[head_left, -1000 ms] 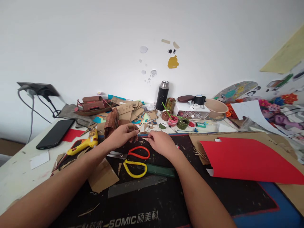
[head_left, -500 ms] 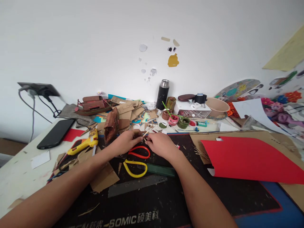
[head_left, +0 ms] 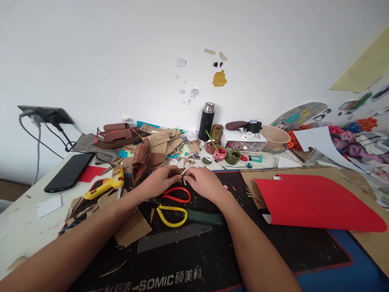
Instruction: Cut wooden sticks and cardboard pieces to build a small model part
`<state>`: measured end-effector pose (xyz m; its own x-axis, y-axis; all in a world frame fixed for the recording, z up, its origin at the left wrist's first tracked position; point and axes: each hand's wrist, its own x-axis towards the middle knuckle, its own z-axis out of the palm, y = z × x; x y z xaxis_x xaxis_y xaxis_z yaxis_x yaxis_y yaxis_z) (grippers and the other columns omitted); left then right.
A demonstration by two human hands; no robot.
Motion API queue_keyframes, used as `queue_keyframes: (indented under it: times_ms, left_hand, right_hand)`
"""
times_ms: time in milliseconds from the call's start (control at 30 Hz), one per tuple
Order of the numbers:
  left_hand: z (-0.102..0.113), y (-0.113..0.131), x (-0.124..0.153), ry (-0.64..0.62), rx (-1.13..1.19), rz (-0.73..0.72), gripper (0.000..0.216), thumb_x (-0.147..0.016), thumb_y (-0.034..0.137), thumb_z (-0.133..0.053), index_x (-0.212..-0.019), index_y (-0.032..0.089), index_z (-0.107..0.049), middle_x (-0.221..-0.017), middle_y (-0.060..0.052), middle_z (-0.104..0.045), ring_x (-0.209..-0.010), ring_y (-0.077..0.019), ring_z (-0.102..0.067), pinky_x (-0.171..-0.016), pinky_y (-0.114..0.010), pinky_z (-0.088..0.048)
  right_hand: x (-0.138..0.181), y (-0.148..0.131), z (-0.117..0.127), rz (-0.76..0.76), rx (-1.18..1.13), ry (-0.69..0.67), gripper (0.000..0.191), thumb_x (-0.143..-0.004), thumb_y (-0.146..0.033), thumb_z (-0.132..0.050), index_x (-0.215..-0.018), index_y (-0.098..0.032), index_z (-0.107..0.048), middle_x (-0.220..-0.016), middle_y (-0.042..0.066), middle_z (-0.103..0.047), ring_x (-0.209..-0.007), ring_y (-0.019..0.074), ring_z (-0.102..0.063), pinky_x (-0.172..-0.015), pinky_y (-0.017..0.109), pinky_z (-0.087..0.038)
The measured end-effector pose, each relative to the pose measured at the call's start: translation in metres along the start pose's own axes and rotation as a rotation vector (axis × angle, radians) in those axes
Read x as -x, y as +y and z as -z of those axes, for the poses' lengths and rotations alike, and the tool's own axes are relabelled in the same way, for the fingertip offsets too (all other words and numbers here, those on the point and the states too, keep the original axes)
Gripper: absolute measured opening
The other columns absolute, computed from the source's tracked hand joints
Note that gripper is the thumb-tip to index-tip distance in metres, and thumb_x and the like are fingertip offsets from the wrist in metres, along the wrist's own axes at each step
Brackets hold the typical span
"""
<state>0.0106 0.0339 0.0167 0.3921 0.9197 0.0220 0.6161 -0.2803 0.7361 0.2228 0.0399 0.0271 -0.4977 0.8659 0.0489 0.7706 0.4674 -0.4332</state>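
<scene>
My left hand and my right hand meet over the black mat, fingertips nearly touching. Both are closed in a pinch round a thin pale wooden stick, which pokes up between them. The left hand also seems to hold a small brown piece, mostly hidden by its fingers. Just below the hands lie red-handled scissors and yellow-handled scissors.
A yellow glue gun and a black phone lie at the left. Cardboard scraps, paint pots and a black flask crowd the back. A red sheet covers the right; a grey ruler lies in front.
My hands have come together from a small gap, and the stick now sits between both pinches. The view has shifted slightly.
</scene>
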Motion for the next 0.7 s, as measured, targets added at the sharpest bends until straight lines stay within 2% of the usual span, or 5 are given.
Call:
queue_keyframes:
  times_ms: [200, 333, 433, 567, 700]
  left_hand:
    - [0.007, -0.005, -0.002, 0.063, 0.061, 0.008, 0.037, -0.096, 0.054, -0.056, -0.096, 0.021, -0.071, -0.093, -0.004, -0.076, -0.088, -0.0246, -0.068, -0.083, -0.036, -0.049]
    - [0.012, -0.006, -0.004, 0.088, 0.168, 0.029, 0.040, -0.093, 0.059, -0.058, -0.092, 0.020, -0.068, -0.079, -0.002, -0.073, -0.077, -0.0228, -0.068, -0.076, -0.034, -0.050]
    - [0.015, -0.004, -0.005, 0.086, 0.235, 0.021, 0.043, -0.091, 0.062, -0.059, -0.089, 0.020, -0.067, -0.074, -0.002, -0.072, -0.072, -0.0222, -0.068, -0.074, -0.034, -0.052]
    - [0.018, 0.003, -0.004, 0.103, 0.245, 0.016, 0.045, -0.088, 0.065, -0.060, -0.085, 0.021, -0.068, -0.074, -0.003, -0.074, -0.070, -0.0225, -0.068, -0.073, -0.034, -0.053]
    - [0.020, 0.009, -0.003, 0.109, 0.250, 0.003, 0.044, -0.088, 0.064, -0.060, -0.082, 0.021, -0.067, -0.072, -0.002, -0.073, -0.069, -0.0220, -0.068, -0.075, -0.035, -0.054]
  right_hand:
    - [-0.005, 0.007, 0.001, -0.055, -0.131, 0.124, 0.019, -0.105, -0.031, -0.062, -0.100, -0.020, -0.077, -0.092, 0.005, -0.079, -0.082, 0.0198, -0.067, -0.071, 0.028, -0.038]
    - [-0.008, 0.009, -0.004, -0.074, -0.288, 0.208, 0.020, -0.103, -0.031, -0.062, -0.097, -0.019, -0.076, -0.085, 0.003, -0.077, -0.076, 0.0176, -0.066, -0.070, 0.026, -0.040]
    - [-0.010, 0.010, -0.012, -0.107, -0.390, 0.278, 0.023, -0.102, -0.037, -0.061, -0.093, -0.020, -0.074, -0.068, 0.000, -0.069, -0.065, 0.0176, -0.061, -0.062, 0.026, -0.038]
    - [-0.012, 0.010, -0.021, -0.122, -0.511, 0.367, 0.039, -0.104, -0.047, -0.054, -0.075, -0.023, -0.062, -0.052, -0.004, -0.053, -0.054, 0.0166, -0.053, -0.055, 0.027, -0.035]
    - [-0.011, 0.005, -0.021, -0.126, -0.576, 0.356, 0.043, -0.103, -0.051, -0.054, -0.069, -0.024, -0.053, -0.048, -0.006, -0.045, -0.052, 0.0156, -0.050, -0.053, 0.026, -0.034]
